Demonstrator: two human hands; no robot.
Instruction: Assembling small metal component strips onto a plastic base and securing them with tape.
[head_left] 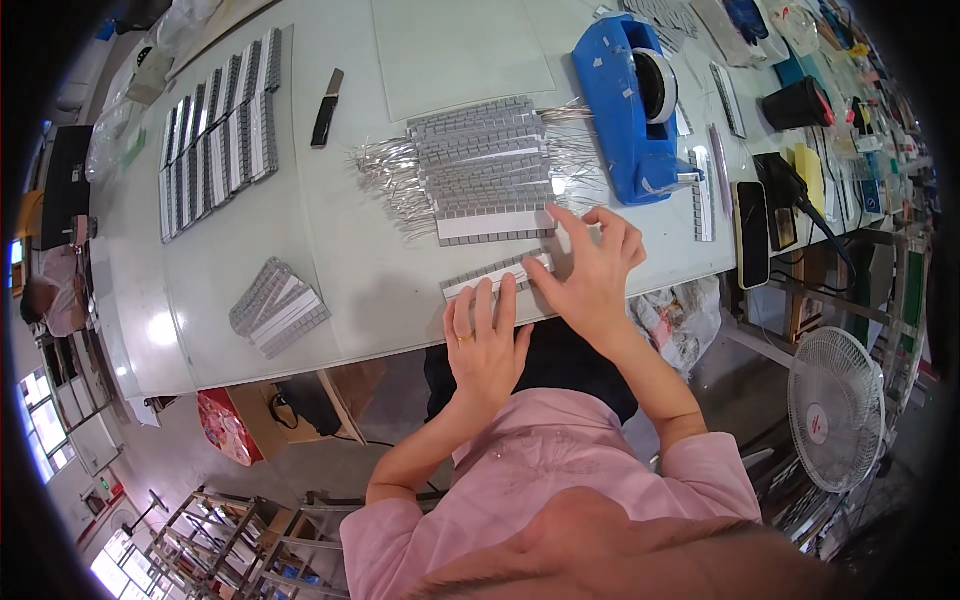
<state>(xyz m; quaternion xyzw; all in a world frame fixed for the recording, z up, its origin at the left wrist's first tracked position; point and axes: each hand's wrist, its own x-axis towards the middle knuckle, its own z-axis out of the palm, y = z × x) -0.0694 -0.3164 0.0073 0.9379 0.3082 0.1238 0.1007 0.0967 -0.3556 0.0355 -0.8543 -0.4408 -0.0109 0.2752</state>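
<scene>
Head view: the strip (497, 274), grey with a white band, lies at the table (330, 240) edge, its near end hidden under both hands. The left hand (485, 345) rests flat, fingers spread on it; the right hand (590, 272) presses its right end, unclenched. Behind lies a wired stack (480, 170); right, a blue dispenser (625, 110).

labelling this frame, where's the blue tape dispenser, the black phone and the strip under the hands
blue tape dispenser (612, 105), head view, on its blue body
black phone (752, 232), head view, mid screen
strip (478, 277), head view, bare left part
</scene>
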